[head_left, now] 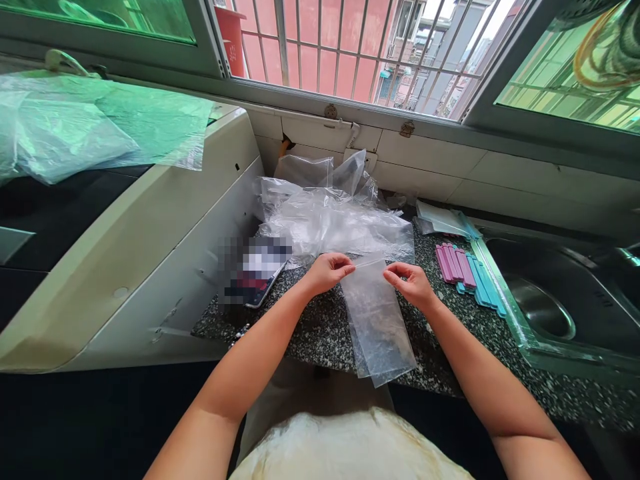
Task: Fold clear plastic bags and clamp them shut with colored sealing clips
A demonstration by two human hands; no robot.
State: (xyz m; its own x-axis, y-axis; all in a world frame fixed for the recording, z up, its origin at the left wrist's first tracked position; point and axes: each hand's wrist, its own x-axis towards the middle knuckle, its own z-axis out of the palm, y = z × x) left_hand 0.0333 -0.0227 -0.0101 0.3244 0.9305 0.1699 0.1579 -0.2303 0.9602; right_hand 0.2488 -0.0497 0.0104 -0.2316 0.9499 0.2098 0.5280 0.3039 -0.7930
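Note:
A clear plastic bag hangs from my two hands, its lower end reaching past the counter's front edge. My left hand pinches the bag's top left corner between thumb and fingertips. At the top right corner, my right hand has its thumb and fingers pressed together on the film. Just beyond my hands lies a loose heap of clear plastic bags. The held bag looks flat, with a second layer or sheet showing at its lower left.
A phone lies left of my hands, partly blurred. To the right are pink strips and blue strips beside a metal sink. A large pale appliance with plastic sheets on top stands left. A barred window is behind.

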